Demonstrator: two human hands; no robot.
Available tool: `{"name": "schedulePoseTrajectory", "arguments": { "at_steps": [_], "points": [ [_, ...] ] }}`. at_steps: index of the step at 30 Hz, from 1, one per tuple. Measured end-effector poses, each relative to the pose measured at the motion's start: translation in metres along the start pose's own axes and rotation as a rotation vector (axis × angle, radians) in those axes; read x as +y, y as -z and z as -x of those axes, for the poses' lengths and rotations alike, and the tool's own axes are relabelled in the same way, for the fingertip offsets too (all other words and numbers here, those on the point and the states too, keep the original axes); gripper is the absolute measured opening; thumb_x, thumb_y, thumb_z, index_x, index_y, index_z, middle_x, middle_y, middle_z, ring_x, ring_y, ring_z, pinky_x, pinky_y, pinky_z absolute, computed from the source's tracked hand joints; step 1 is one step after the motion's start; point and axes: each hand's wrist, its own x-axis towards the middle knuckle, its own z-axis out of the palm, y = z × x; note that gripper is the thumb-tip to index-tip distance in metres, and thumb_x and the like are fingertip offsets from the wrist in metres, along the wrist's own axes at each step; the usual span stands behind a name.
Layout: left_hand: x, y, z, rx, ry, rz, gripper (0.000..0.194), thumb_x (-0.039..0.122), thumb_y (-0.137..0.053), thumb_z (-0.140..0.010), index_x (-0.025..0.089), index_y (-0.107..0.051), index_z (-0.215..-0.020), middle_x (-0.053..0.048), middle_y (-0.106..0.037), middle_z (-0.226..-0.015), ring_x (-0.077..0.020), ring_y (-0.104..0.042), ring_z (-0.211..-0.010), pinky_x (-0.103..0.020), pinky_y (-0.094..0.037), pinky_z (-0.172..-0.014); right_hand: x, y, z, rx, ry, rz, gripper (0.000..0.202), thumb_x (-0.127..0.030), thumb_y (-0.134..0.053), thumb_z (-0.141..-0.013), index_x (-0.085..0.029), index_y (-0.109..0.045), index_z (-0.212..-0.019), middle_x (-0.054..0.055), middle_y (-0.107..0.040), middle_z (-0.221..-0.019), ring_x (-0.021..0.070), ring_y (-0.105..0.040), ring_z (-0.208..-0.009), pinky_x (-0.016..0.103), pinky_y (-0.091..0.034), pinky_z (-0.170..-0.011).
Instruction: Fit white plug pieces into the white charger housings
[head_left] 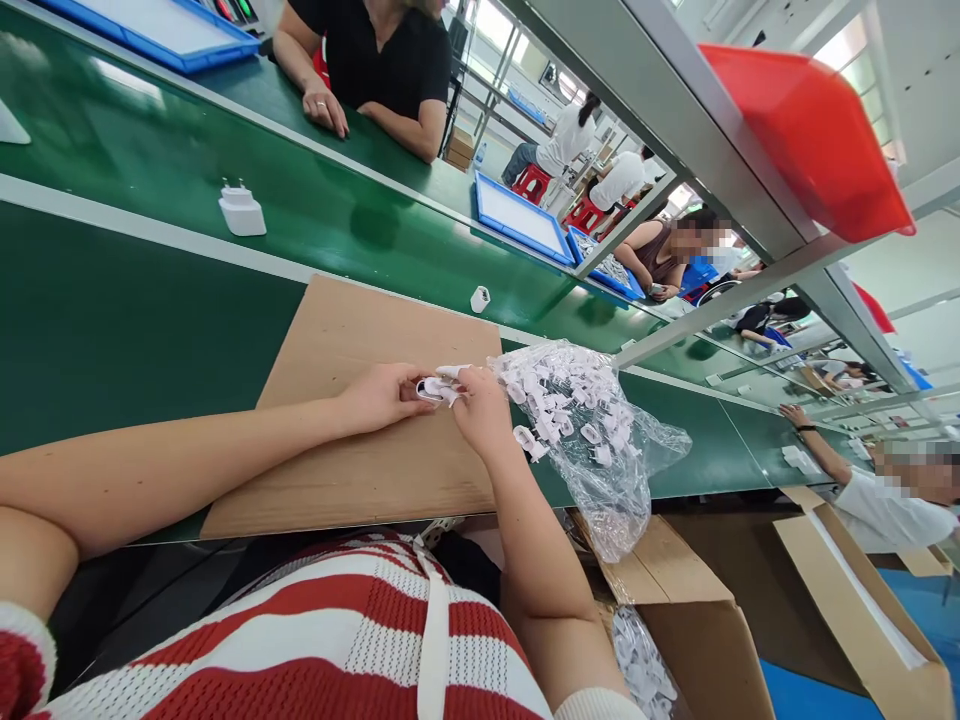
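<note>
My left hand (384, 396) is closed around a small white plastic charger housing (430, 389), whose open end faces my right hand. My right hand (480, 405) pinches a white plastic part against that housing; the fingers hide most of it. Both hands meet above a flat cardboard sheet (360, 480) on the green bench. Right beside my right hand, a clear plastic bag (630, 470) lies open, with many loose white plastic parts (555, 400) spilling toward its mouth.
On the green conveyor belt (337, 225) stand a white two-pin charger (241, 212) and a smaller white housing (480, 298). Opposite sits a person in black (390, 80). A metal frame (675, 130) carries a red bin (810, 140). Open cardboard boxes (682, 620) stand below right.
</note>
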Motion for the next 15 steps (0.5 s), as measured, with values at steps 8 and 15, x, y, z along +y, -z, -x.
{"name": "schedulePoseTrajectory", "arguments": {
  "at_steps": [8,15],
  "points": [
    [-0.006,-0.001,-0.003,-0.009,-0.043,0.019,0.048,0.058,-0.070,-0.076,0.019,-0.070,-0.104,-0.001,-0.073,-0.084,-0.0162,-0.059,-0.066,-0.027,-0.046,-0.063,-0.012,0.002,0.001,-0.064,0.025,0.103,0.035,-0.003,-0.050,-0.083,-0.021,-0.069,-0.106,0.006,-0.065,-0.097,0.0214,-0.058,-0.091,0.028,-0.044,-0.077],
    [-0.008,0.001,-0.001,0.003,-0.136,-0.240,0.042,0.061,-0.057,-0.087,0.020,-0.067,-0.089,-0.003,-0.069,-0.081,-0.0178,-0.060,-0.070,-0.028,-0.045,-0.064,-0.013,-0.005,0.002,-0.049,-0.002,0.151,0.036,-0.001,-0.049,-0.080,-0.022,-0.067,-0.104,0.005,-0.064,-0.094,0.0208,-0.059,-0.088,0.027,-0.042,-0.074]
  ]
}}
